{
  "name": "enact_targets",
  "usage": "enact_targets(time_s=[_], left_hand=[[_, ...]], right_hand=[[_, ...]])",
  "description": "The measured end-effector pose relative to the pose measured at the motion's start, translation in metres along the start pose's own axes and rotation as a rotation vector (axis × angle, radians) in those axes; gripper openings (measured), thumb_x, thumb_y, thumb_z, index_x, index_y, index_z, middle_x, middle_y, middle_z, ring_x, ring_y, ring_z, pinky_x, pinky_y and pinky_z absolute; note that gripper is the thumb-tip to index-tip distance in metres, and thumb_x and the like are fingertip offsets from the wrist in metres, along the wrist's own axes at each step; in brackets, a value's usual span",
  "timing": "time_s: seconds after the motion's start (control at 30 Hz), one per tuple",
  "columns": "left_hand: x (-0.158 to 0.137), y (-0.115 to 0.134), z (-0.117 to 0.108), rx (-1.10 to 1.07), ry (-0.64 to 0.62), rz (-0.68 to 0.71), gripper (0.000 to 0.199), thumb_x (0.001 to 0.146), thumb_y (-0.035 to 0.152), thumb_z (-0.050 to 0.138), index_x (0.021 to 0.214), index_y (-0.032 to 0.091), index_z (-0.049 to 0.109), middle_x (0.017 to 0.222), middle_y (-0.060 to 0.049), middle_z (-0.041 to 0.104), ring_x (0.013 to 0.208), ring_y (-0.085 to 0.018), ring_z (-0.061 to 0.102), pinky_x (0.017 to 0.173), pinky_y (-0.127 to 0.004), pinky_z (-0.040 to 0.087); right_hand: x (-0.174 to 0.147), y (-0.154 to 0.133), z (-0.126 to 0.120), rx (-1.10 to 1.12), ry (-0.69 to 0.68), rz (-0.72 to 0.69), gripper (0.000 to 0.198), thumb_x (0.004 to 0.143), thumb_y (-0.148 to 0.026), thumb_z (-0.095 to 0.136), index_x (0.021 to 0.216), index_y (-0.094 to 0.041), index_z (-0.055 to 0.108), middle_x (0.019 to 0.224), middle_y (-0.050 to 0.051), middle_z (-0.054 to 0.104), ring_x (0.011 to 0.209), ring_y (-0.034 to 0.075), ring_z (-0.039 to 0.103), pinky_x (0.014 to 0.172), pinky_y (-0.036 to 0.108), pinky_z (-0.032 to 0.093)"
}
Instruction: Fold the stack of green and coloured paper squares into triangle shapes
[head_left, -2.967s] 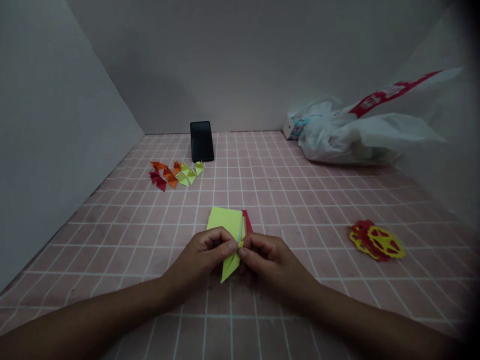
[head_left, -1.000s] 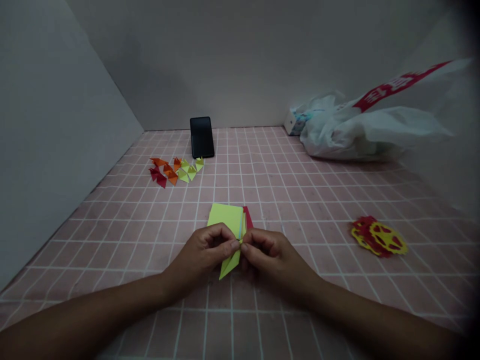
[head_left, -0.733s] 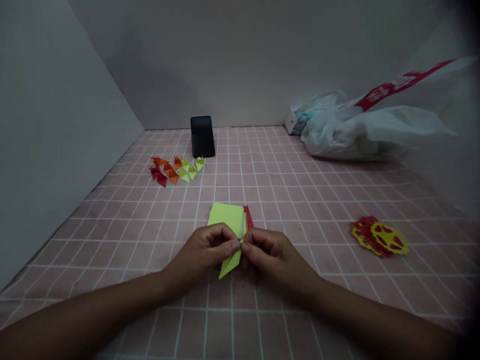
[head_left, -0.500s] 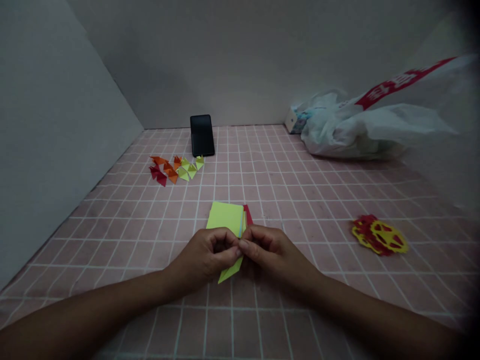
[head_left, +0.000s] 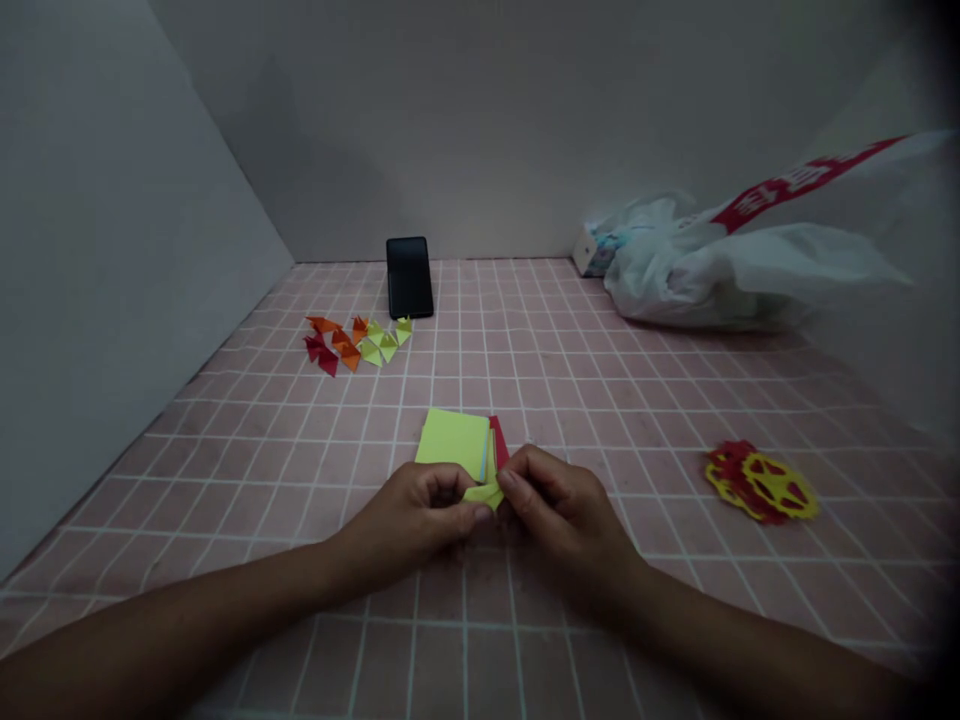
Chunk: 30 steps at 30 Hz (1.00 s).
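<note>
Between my hands is a small folded piece of yellow-green paper (head_left: 486, 495). My left hand (head_left: 429, 505) pinches its left side between thumb and fingers. At its right end, my right hand (head_left: 551, 505) grips it with thumb and forefinger. Just beyond my fingers lies a stack of square paper (head_left: 454, 438), yellow-green on top, with blue, yellow and red sheets showing at its right edge. My fingers partly hide the near side of the stack and much of the folded piece.
Several small folded paper shapes (head_left: 349, 352) in red, orange and yellow-green lie at the back left. A black phone (head_left: 409, 278) leans behind them. Red and yellow cut-out discs (head_left: 776, 485) lie on the right. A white plastic bag (head_left: 697, 280) and a box (head_left: 592, 252) stand by the back wall.
The folded paper has turned; its long pointed end no longer hangs down below my fingers. My right hand has shifted slightly right, opening a small gap between my fingertips.
</note>
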<state>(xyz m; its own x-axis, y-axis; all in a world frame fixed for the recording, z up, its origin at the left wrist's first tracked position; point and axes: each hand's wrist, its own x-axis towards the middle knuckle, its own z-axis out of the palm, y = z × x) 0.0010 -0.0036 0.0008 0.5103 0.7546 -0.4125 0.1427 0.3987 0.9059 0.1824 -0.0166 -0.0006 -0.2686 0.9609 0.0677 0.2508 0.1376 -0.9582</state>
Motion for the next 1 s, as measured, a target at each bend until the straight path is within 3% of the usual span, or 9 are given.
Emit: enact_targets(time_s=[0.23,0.47,0.8,1.0], left_hand=[[-0.0002,0.0028,-0.0044,0.025,0.038,0.033,0.026,0.082,0.036,0.062,0.067,0.017,0.05,0.053,0.004,0.055,0.046,-0.008,0.049,0.047,-0.02,0.039],[-0.0038,0.0041,-0.0035,0.136,0.051,0.053,0.028,0.084,0.036,0.059,0.066,0.017,0.05,0.05,0.006,0.049,0.043,-0.007,0.041,0.043,-0.018,0.03],[-0.0028,0.0072,-0.0045,0.165,0.074,0.155,0.027,0.087,0.037,0.056,0.07,0.016,0.053,0.054,0.005,0.05,0.049,-0.008,0.044,0.048,-0.02,0.034],[-0.0048,0.0078,-0.0026,0.223,0.079,0.184,0.028,0.088,0.038,0.054,0.07,0.016,0.054,0.057,0.004,0.051,0.052,-0.009,0.047,0.051,-0.02,0.036]], right_hand=[[0.001,0.005,-0.0002,0.182,-0.032,0.138,0.03,0.094,-0.036,0.048,0.07,-0.019,0.048,0.059,-0.003,0.053,0.051,0.01,0.048,0.051,0.022,0.038],[0.0029,0.003,0.001,0.18,-0.126,0.145,0.024,0.088,-0.032,0.056,0.069,-0.016,0.055,0.06,-0.003,0.05,0.054,0.009,0.045,0.05,0.021,0.034],[0.0065,0.0057,0.0041,0.341,-0.15,0.24,0.024,0.085,-0.035,0.059,0.071,-0.016,0.055,0.058,-0.002,0.053,0.05,0.01,0.048,0.049,0.022,0.037],[0.0039,0.004,0.0043,0.215,-0.118,0.199,0.028,0.088,-0.035,0.054,0.066,-0.017,0.053,0.055,-0.003,0.051,0.049,0.01,0.046,0.048,0.022,0.036]])
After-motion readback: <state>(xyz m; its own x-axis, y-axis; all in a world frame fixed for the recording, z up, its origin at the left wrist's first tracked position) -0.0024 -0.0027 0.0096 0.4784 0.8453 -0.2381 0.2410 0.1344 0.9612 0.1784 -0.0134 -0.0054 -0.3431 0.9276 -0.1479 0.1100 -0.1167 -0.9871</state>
